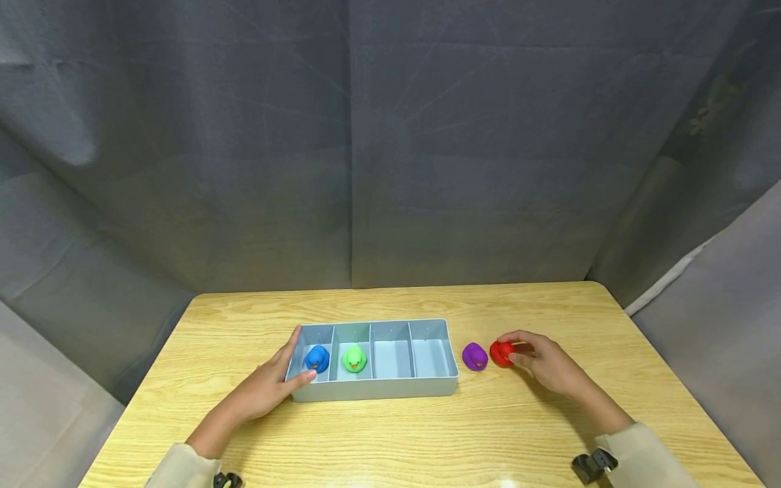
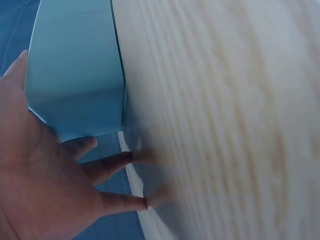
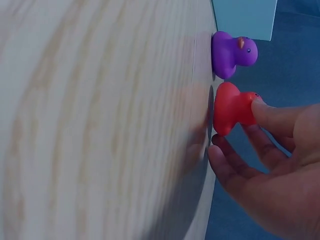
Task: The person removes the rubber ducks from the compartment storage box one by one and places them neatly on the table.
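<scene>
My right hand [image 1: 547, 362] pinches a red rubber duck [image 1: 500, 353] between thumb and fingers, low at the table. In the right wrist view the thumb lies on the head of the red duck [image 3: 230, 107]. A purple rubber duck [image 1: 474, 356] sits just left of it. My left hand [image 1: 262, 390] holds the left end of a grey-blue divided tray [image 1: 378, 390], thumb over the front rim and fingers along the side. Inside, a blue duck [image 1: 316, 358] occupies the leftmost compartment and a green duck [image 1: 354, 359] the one beside it. The two right compartments hold nothing.
A light wooden table [image 1: 390, 440] carries everything. Dark grey cloth [image 1: 390, 169] hangs behind its back edge, with more cloth at both sides. The tray's right end stands close to the purple duck.
</scene>
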A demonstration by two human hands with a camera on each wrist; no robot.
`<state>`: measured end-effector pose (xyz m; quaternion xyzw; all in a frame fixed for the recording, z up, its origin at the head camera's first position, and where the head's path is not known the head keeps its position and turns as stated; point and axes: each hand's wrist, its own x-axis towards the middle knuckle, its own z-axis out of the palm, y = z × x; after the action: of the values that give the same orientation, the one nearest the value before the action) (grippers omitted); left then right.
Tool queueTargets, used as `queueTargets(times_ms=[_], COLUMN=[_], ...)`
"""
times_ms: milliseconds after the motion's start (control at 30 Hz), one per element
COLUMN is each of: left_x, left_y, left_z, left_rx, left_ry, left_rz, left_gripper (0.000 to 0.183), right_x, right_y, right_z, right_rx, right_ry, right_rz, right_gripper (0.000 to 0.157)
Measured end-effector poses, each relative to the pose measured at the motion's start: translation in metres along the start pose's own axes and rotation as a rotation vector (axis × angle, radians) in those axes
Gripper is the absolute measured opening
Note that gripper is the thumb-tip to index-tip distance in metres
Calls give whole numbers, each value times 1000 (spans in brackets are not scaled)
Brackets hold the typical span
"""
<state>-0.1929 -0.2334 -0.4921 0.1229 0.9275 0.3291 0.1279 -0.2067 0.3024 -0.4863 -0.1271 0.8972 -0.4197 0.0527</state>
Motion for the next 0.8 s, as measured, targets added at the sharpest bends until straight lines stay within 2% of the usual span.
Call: queueTargets(times_ms=[400, 800], left_x=[-1, 0], left_y=[2, 1], left_z=[0, 0], left_rx=[-5, -6], left_ry=[0, -3], left_rz=[1, -7], left_gripper=[91, 90], right_x=[0, -1], right_y=[3, -2], right_z=[-2, -4], right_rx=[28, -11], right_ry=[-37, -7], right_rz=[-2, 5], right_gripper=[32, 34])
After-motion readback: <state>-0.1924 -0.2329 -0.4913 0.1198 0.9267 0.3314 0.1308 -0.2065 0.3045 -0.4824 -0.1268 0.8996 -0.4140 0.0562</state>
